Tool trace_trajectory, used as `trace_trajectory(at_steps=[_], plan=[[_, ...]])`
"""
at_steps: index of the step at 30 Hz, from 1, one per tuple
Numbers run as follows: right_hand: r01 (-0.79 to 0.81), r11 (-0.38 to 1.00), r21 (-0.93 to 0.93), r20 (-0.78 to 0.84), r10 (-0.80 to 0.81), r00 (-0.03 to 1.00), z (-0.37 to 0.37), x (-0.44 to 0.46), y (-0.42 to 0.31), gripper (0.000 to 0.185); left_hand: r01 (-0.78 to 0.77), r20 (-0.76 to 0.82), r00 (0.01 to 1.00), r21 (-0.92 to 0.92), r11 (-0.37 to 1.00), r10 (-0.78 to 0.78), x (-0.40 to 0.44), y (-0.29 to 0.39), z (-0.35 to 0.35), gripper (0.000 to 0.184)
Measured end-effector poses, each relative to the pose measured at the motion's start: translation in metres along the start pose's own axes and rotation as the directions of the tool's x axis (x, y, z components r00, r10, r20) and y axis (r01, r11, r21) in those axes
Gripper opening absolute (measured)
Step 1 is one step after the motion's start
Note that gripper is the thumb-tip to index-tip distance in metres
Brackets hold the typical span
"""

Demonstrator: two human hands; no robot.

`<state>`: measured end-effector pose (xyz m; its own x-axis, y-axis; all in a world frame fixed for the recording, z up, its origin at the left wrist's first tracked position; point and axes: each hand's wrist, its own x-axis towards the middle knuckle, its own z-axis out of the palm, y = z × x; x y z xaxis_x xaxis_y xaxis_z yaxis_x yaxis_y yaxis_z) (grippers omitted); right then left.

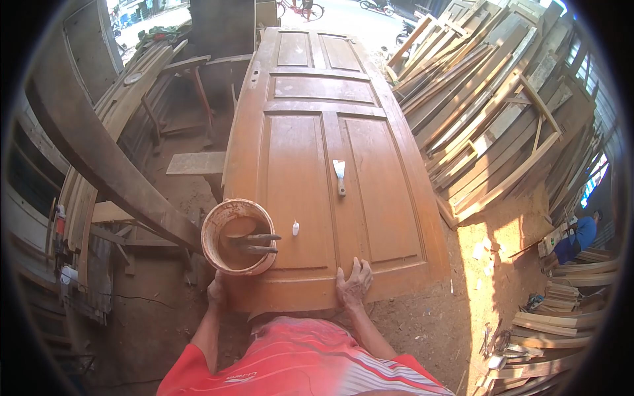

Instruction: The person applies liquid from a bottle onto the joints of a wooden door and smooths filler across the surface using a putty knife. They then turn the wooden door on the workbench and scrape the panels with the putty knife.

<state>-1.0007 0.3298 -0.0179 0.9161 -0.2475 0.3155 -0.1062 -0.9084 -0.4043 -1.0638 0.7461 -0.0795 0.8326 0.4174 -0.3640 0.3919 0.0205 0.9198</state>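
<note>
A brown panelled wooden door lies flat in front of me. My right hand rests on its near edge, fingers spread over the surface. At the near left corner is my left hand; its fingers are mostly hidden behind a bucket. That bucket stands on the door, stained with brown liquid, and two dark handles stick out over its rim. A small white tube with a pointed tip sits right of the bucket. Farther up lies a putty knife with a pale blade and dark handle.
Stacks of timber and frames lean along the right side. A curved wooden beam crosses the left. Planks lie at lower right, near a person in a blue shirt. Beyond the door is a street with a bicycle.
</note>
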Motion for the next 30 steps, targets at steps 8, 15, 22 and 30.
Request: trace_trajectory(at_steps=[8,15,22,30], plan=[[-0.003,1.000,0.014,0.005,0.003,1.000,-0.004,0.002,-0.003,0.065,0.028,-0.026,0.999,0.103,0.994,-0.025,-0.002,0.008,0.003,0.081],[-0.005,1.000,0.030,0.005,0.005,1.000,-0.001,0.001,-0.001,0.065,0.020,-0.036,0.999,0.105,0.994,-0.016,-0.003,0.013,0.003,0.081],[0.000,1.000,0.010,-0.004,0.000,1.000,-0.003,0.000,-0.002,0.066,0.016,0.002,1.000,0.119,0.993,-0.016,-0.008,0.018,0.001,0.082],[0.003,1.000,0.007,-0.002,-0.003,1.000,-0.001,0.001,0.000,0.066,0.025,-0.005,1.000,0.065,0.998,-0.025,-0.001,0.005,0.001,0.082]])
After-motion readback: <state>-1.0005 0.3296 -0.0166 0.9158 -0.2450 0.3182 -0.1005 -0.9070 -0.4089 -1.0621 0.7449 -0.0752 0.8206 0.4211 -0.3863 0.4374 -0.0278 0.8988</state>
